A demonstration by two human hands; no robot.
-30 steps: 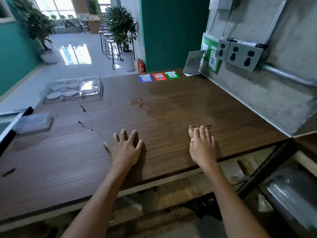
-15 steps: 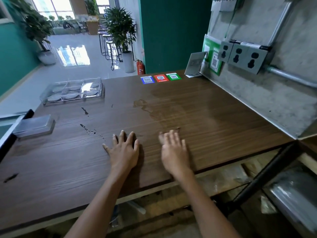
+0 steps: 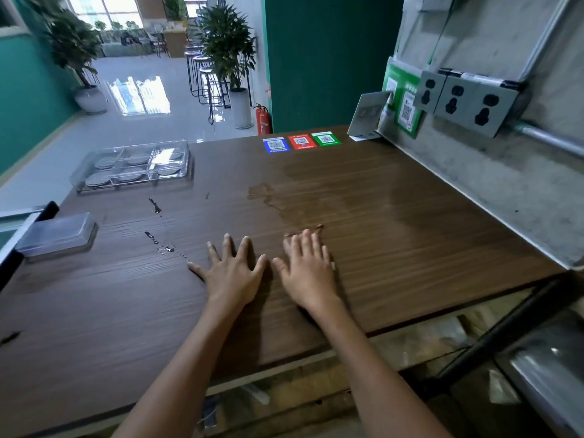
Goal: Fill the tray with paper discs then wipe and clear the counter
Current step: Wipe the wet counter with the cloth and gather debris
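Note:
A clear plastic tray [image 3: 82, 181] with several compartments stands at the counter's far left, a pale paper disc [image 3: 129, 175] lying in each. My left hand [image 3: 232, 275] rests flat on the brown wooden counter [image 3: 410, 248], fingers spread, holding nothing. Right beside it, my right hand [image 3: 308, 275] presses flat on a thin brown cloth [image 3: 311, 228]; only the cloth's edge shows past the fingertips. A wet smear [image 3: 300, 200] darkens the wood beyond my right hand. Water drops [image 3: 159, 246] sit to the left of my left hand.
A clear plastic lid [image 3: 58, 236] lies at the left edge. Blue, red and green QR stickers [image 3: 301, 142] line the far edge. A propped card [image 3: 368, 116] and wall sockets [image 3: 458, 101] stand along the grey wall on the right.
My right hand has slid left across the counter with the cloth under it and now lies next to my left hand. The left hand has stayed in place.

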